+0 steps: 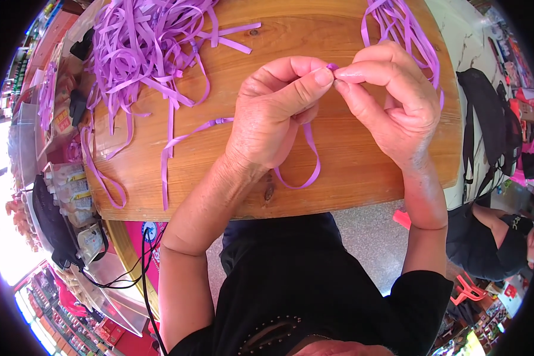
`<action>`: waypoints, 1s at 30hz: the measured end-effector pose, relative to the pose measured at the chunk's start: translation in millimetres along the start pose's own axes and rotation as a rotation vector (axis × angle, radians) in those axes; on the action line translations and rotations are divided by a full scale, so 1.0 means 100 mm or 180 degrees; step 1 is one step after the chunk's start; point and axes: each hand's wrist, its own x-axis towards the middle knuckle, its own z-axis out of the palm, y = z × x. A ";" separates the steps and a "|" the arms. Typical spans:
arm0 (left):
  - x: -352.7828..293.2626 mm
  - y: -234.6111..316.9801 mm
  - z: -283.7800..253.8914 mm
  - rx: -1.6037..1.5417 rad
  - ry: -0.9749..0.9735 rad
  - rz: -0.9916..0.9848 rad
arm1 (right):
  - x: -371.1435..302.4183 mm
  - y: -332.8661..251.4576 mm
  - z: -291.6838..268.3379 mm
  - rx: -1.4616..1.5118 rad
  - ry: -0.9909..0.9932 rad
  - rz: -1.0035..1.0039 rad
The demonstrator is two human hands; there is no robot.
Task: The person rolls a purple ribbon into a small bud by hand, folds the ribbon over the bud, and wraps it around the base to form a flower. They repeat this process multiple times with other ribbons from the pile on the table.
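Observation:
Above the wooden table (362, 172), both my hands meet at a small purple knot or end of ribbon (332, 67). Thumb and index finger of my left hand (273, 113) pinch it. The fingertips of my right hand (391, 101) are pressed together against its other side. From my left hand a purple ribbon (305, 172) hangs in a loop to the tabletop, and a strip with a small wrapped knot (216, 122) runs off to the left. What lies inside my left palm is hidden.
A large tangled heap of purple ribbons (142, 53) covers the table's far left, with strands trailing toward me. A smaller bundle of ribbons (406, 29) lies far right. Beyond the right edge is a black bag (486, 113); a person (498, 240) is nearby. Black cables (142, 255) hang at left.

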 end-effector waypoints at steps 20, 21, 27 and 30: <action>-0.02 0.04 0.10 0.0584 0.0466 0.0222 | -0.05 0.11 0.01 0.2244 0.0298 0.1766; -0.02 0.03 0.11 0.0578 0.0462 0.0217 | -0.05 0.10 0.00 0.2027 0.0319 0.1725; -0.02 0.04 0.06 0.0512 0.0439 0.0156 | 0.04 0.06 -0.07 -0.0132 -0.0286 0.0072; -0.02 0.03 0.05 0.0681 0.0418 0.0223 | 0.02 0.04 0.01 -0.0660 -0.0438 -0.0313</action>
